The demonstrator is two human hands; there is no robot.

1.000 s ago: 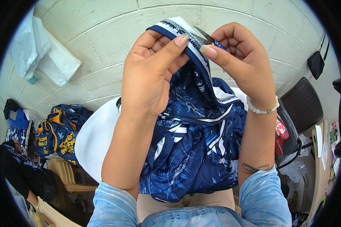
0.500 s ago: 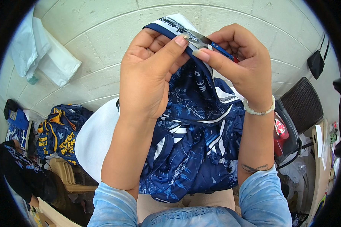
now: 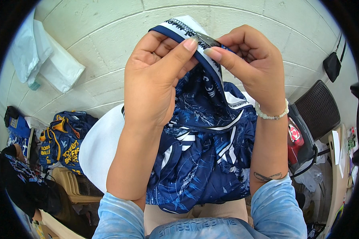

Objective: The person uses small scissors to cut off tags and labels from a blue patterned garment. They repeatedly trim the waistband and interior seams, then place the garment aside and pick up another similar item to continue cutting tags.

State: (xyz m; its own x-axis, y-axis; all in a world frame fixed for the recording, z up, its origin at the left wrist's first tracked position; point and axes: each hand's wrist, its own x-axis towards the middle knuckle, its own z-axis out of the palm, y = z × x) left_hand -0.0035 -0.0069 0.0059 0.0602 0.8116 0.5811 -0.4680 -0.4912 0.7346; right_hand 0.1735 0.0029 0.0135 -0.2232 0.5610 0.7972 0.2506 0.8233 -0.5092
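A navy jersey-like garment (image 3: 203,175) with white stripes and pale blue branch patterns lies bunched over my lap. My left hand (image 3: 153,75) is closed on its raised edge, a navy and white band (image 3: 175,28) with stitching on its inner side. The thumb presses on top of the fabric and the other fingers are beneath. In my right hand (image 3: 257,65) are small thread snips (image 3: 209,41) with a bit of blue handle showing. Their blade lies along the band's stitching, close to my left thumb tip. The rest of the handle is hidden by my fingers.
A white rounded surface (image 3: 99,147) stands beside the garment. Navy and yellow jerseys (image 3: 66,139) are piled at left, near stacked tan plastic stools (image 3: 70,185) and another person (image 3: 32,183). A dark woven chair (image 3: 319,109) stands at right. A block wall (image 3: 107,47) rises ahead.
The snips' two blades, spread apart before, now look closed together along the seam. My right hand has shifted slightly left, and the left hand keeps its hold.
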